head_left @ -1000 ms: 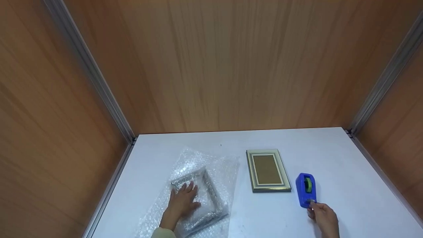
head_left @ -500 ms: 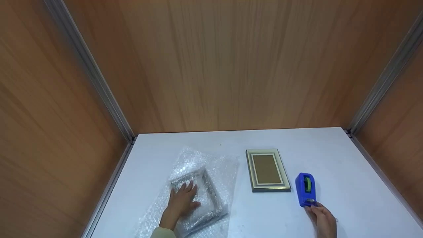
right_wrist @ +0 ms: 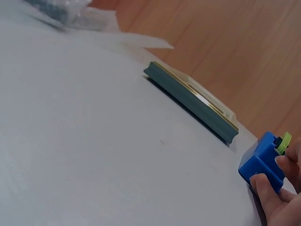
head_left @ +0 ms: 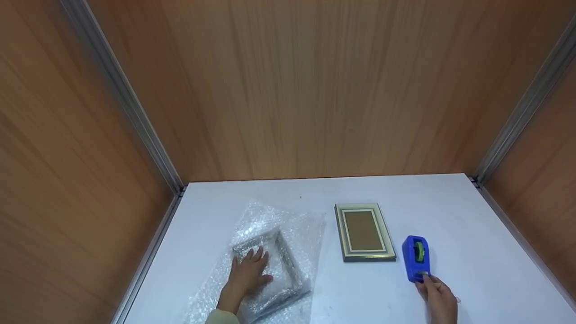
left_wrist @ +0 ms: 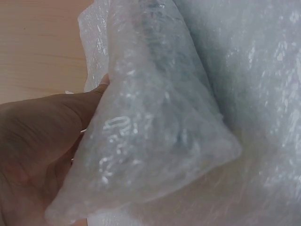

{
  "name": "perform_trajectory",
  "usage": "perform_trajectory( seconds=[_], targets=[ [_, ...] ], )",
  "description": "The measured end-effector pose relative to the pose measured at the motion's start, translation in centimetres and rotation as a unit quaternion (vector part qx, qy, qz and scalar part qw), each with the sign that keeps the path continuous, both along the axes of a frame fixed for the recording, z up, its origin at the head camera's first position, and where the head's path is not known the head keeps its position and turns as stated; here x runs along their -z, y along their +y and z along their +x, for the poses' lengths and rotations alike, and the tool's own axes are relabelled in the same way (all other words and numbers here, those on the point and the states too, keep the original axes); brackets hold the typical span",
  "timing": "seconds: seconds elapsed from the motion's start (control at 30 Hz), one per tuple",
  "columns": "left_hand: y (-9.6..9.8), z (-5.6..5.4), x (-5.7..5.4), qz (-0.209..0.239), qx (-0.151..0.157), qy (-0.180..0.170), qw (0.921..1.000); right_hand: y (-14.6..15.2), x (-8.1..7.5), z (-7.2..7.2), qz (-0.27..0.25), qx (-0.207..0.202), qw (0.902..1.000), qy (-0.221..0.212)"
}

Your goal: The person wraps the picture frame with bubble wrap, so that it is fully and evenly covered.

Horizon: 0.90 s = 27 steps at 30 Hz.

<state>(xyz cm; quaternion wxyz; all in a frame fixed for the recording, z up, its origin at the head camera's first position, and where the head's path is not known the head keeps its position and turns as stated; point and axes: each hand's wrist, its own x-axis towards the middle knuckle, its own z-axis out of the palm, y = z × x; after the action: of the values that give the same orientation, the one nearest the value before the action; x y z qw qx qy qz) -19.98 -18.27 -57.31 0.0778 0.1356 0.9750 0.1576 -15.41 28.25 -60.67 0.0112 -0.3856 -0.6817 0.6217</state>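
Note:
My left hand (head_left: 248, 273) lies with fingers spread on a rectangular frame (head_left: 289, 263) wrapped in bubble wrap (head_left: 306, 225). From the left wrist, the bubble-wrapped bundle (left_wrist: 155, 108) hides most of the fingers; part of the hand (left_wrist: 42, 136) shows at its left. My right hand (head_left: 438, 297) pinches the front end of a blue tape dispenser (head_left: 410, 261), at the cutter. The right wrist view has a fingertip on the front of this dispenser (right_wrist: 261, 160) and other fingers curled near the green tape roll (right_wrist: 283, 143). Whether they hold a tape end I cannot tell.
A picture frame (head_left: 364, 231) with a pale, gold-edged border and brown centre lies flat between the bubble wrap and the dispenser. All stand on a white table (head_left: 216, 198), with wood-grain panels (head_left: 306, 90) behind and at both sides.
My right hand's fingers have shifted slightly about the dispenser's front end, dipping below it and coming back onto the cutter. My left hand has stayed in place on the wrapped frame.

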Motion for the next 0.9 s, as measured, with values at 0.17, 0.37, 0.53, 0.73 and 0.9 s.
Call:
perform_trajectory(
  seconds=[0.17,0.37,0.53,0.73,0.9],
  targets=[
    [-0.08,-0.06,0.06,0.001,0.001,-0.002,1.0000,0.09,0.11,0.08,-0.008,-0.009,0.9999,0.012],
    [-0.07,0.09,0.10,0.004,0.002,0.000,1.0000,0.29,0.17,-0.02,0.009,-0.023,0.9997,0.008],
    [-0.07,0.03,0.24,-0.002,0.003,0.002,1.0000,0.50,0.24,-0.45,0.019,-0.032,0.9991,-0.018],
    [-0.08,-0.08,0.27,-0.010,0.000,-0.004,0.9999,0.34,0.20,-0.75,0.019,-0.023,0.9987,-0.040],
    [-0.11,-0.02,0.22,-0.004,0.002,-0.006,1.0000,0.50,0.79,-0.20,0.053,-0.032,0.9979,-0.019]
  ],
)
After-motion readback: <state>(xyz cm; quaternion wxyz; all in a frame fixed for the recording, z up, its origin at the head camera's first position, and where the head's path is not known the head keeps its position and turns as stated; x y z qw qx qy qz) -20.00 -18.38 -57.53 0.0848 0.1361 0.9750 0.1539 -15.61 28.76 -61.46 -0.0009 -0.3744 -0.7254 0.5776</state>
